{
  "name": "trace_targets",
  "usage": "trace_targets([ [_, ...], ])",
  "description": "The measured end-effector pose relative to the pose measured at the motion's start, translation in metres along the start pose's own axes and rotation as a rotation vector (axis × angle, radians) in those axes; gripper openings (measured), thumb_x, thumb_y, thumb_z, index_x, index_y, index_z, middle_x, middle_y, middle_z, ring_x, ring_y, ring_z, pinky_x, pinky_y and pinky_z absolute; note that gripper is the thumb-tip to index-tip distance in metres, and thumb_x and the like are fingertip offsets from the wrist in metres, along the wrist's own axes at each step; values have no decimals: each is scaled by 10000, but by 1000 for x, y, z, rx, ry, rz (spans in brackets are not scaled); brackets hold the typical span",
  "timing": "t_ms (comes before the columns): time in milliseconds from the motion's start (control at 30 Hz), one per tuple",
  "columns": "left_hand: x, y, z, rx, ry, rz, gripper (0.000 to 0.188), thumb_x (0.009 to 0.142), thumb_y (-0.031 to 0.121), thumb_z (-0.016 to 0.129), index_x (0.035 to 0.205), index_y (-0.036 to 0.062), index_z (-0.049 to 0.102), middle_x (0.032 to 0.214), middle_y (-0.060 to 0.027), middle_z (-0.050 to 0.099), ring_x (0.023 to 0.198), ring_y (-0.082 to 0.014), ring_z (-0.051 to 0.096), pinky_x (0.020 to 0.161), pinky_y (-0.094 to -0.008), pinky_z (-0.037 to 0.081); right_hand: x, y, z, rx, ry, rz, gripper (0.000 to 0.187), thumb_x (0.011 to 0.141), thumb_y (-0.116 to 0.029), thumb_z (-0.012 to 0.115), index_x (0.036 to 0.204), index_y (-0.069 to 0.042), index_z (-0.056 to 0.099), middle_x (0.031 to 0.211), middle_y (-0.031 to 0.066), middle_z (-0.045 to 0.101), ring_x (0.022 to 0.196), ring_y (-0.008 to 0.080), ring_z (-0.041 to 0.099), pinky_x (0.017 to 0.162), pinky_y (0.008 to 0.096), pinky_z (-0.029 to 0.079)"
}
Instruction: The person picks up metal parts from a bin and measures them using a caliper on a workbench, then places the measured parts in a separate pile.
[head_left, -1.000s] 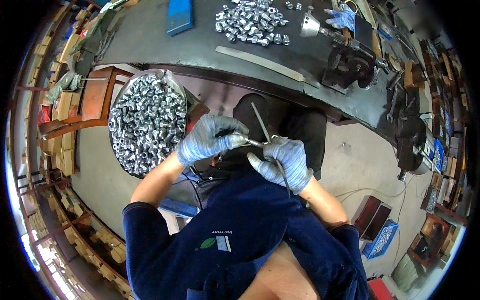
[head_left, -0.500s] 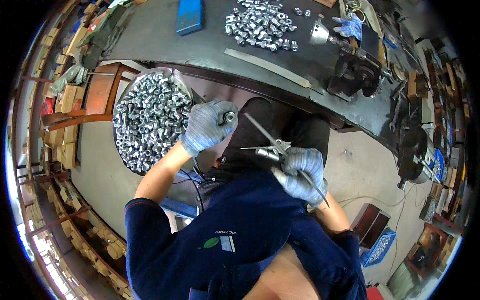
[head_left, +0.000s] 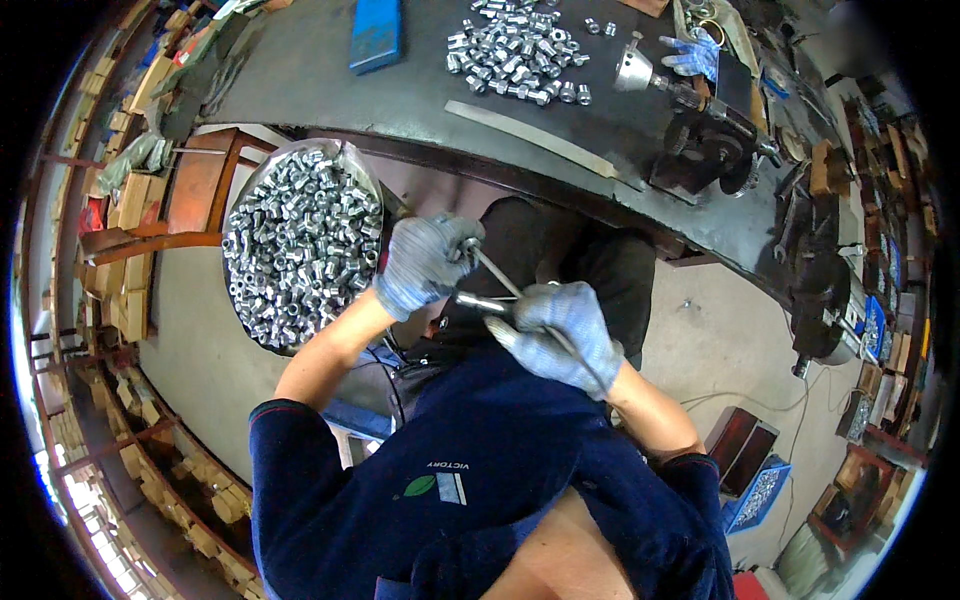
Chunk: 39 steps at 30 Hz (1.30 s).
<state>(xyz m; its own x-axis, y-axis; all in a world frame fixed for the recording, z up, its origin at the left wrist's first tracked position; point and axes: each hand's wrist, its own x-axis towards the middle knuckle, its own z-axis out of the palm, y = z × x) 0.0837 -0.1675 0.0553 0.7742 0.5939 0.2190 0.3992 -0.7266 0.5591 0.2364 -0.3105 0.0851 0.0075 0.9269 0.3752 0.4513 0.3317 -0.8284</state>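
Note:
My left hand (head_left: 425, 268), in a grey-blue knit glove, is closed around a small shiny metal fitting (head_left: 471, 244). My right hand (head_left: 568, 335), gloved alike, grips a long thin grey metal rod (head_left: 497, 272), with its lower part running back over the palm. The rod's upper tip meets the fitting at my left fingers; whether it is inside the hole I cannot tell. A shiny metal cylinder (head_left: 480, 302) also sticks out of my right hand toward the left. Left of my left hand stands a round bin (head_left: 366, 170) heaped with similar fittings (head_left: 300, 250).
Ahead runs a dark workbench (head_left: 400, 110). On it lie a pile of fittings (head_left: 515, 50), a flat metal strip (head_left: 530, 135), a blue box (head_left: 376, 40), a blue glove (head_left: 692, 55) and a small machine (head_left: 705, 150). A wooden stool (head_left: 200, 195) is left of the bin.
My right hand has moved left and slightly up, bringing the rod's tip to the fitting. My left hand has turned and shifted slightly, so the fitting's open end faces away from view.

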Motion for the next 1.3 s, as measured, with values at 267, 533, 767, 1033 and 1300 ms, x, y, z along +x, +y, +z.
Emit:
trace_targets([
  [267,27,-18,11,105,-54,-69,224,700,176,679,906,88,664,723,-129,635,637,-302,622,587,-362,496,1,15,0,-365,52,-85,357,746,-328,688,484,-138,539,489,78,483,435,253,519,400,359,392],
  [533,141,-71,1,184,76,-223,300,690,295,683,939,128,676,863,-162,661,834,-334,635,760,-425,493,-22,12,-24,-357,232,77,277,657,-140,753,519,-104,515,520,90,509,455,256,531,431,328,406],
  [767,228,-117,1,114,161,-321,401,720,233,673,1101,109,644,964,-165,664,908,-310,635,822,-377,476,-35,22,-14,-219,277,157,327,664,-115,755,522,-97,460,538,108,494,465,260,505,442,321,386],
  [1033,197,-128,-40,-97,21,-252,419,777,219,648,1146,25,601,988,-151,668,917,-239,632,834,-341,480,-40,30,-13,-225,344,188,349,649,-93,768,510,-109,448,520,77,464,446,244,481,448,315,385],
  [1300,48,-160,-128,372,-270,-406,334,792,251,593,1051,44,639,977,-177,657,917,-301,627,831,-379,480,-42,30,-6,-101,262,199,314,675,-25,727,546,-76,446,526,94,441,463,233,461,468,303,376],
])
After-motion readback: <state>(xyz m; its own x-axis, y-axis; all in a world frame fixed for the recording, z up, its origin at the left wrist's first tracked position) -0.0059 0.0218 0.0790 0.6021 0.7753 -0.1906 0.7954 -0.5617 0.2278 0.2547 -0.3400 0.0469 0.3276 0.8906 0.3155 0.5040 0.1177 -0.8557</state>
